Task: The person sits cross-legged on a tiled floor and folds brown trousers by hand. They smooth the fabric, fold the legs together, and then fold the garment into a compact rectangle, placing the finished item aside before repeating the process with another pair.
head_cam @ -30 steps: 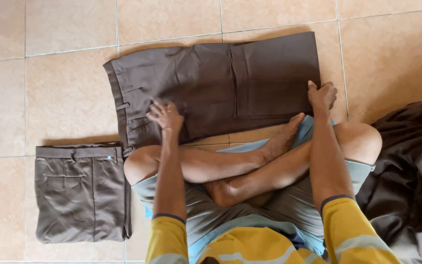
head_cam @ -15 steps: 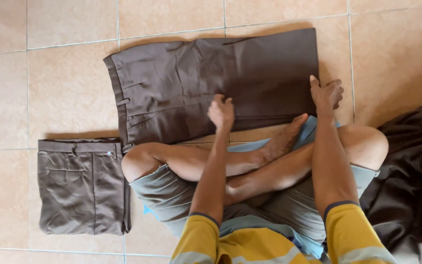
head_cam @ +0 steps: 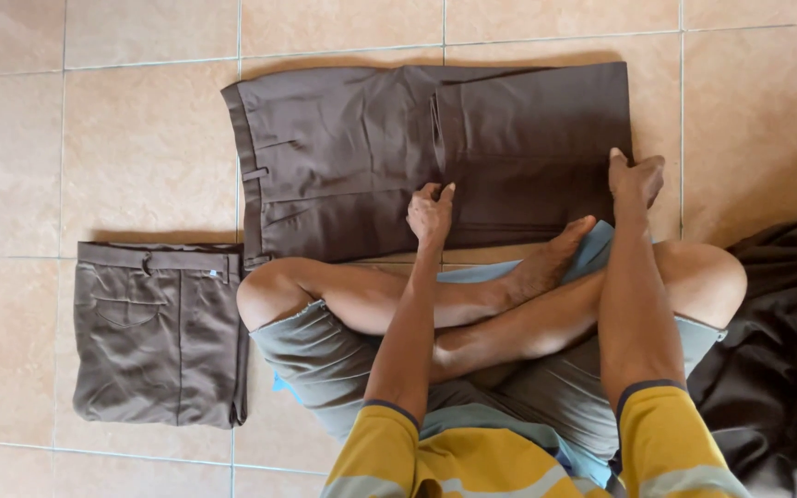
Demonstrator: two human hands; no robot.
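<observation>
I see the dark brown trousers (head_cam: 352, 157) spread flat on the tiled floor (head_cam: 140, 138), folded over on themselves, waistband toward the left and the folded leg end toward the right, lying just in front of my crossed legs. My left hand (head_cam: 432, 214) rests on the near middle of the cloth, fingers curled loosely and pressing down on the fabric; I cannot tell whether it pinches any cloth. My right hand (head_cam: 636, 177) sits at the right edge of the trousers, fingers bent over that edge, the grip closed on the fabric there. A bare foot (head_cam: 551, 263) lies between the two hands, its toes touching the near hem of the trousers. To the left, near the lower left part of the floor, a second pair of brown trousers (head_cam: 159, 332) lies folded into a neat small rectangle, well apart from both hands. At the right edge a heap of dark cloth (head_cam: 786, 341) lies crumpled against my right knee. Both sleeves are yellow with grey stripes.
</observation>
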